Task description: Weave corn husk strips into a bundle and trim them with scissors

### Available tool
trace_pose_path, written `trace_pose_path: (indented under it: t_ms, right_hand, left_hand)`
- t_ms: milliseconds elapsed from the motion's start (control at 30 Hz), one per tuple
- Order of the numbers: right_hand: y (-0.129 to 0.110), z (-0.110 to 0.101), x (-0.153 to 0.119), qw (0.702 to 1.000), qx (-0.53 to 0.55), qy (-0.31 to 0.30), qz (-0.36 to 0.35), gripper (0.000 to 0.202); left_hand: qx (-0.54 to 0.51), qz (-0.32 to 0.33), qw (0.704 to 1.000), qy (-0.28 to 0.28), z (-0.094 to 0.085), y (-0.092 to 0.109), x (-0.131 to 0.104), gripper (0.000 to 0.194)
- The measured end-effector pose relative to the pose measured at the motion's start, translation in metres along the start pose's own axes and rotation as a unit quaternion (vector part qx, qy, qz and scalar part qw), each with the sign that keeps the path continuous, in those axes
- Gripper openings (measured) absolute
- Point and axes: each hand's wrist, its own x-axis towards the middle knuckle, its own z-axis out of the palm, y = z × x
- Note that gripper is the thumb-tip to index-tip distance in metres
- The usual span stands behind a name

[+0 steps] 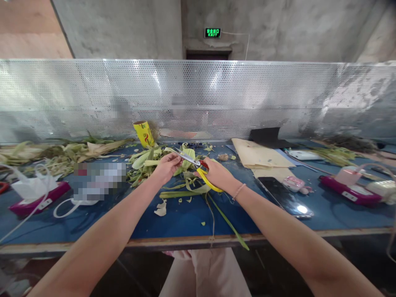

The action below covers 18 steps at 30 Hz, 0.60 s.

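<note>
My right hand (218, 176) grips a pair of scissors (204, 180) with yellow and red handles, its blades pointing left. Close to the blade tips, my left hand (168, 167) is closed in a pinch; what lies between its fingers is too small to make out. Beneath and behind both hands spreads a pile of pale green, husk-like leaves (148, 162). A long green leaf strip (227, 222) and a thin brown strand (213, 220) trail over the table's front edge. Small pale scraps (160, 209) lie in front of my left hand.
On the blue table (185, 225), a yellow tube (143, 134) stands behind the leaves. At right are brown paper sheets (262, 154), a phone (283, 197) and a magenta power strip (349, 189). Another power strip (40, 198) and more leaves (64, 154) lie left. A perforated metal screen (198, 99) closes the back.
</note>
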Motion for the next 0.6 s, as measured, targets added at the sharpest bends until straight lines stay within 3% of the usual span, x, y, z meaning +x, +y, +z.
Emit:
trace_pose_path:
  t_ms: [233, 600]
  right_hand:
    - [0.000, -0.006, -0.001, 1.000, -0.024, -0.004, 0.008, 0.041]
    - [0.000, -0.014, 0.001, 0.997, -0.072, -0.019, 0.014, 0.023]
  left_hand:
    - [0.007, 0.000, 1.000, -0.012, 0.001, 0.001, -0.001, 0.015]
    - [0.003, -0.006, 0.999, -0.034, 0.001, 0.001, -0.002, 0.019]
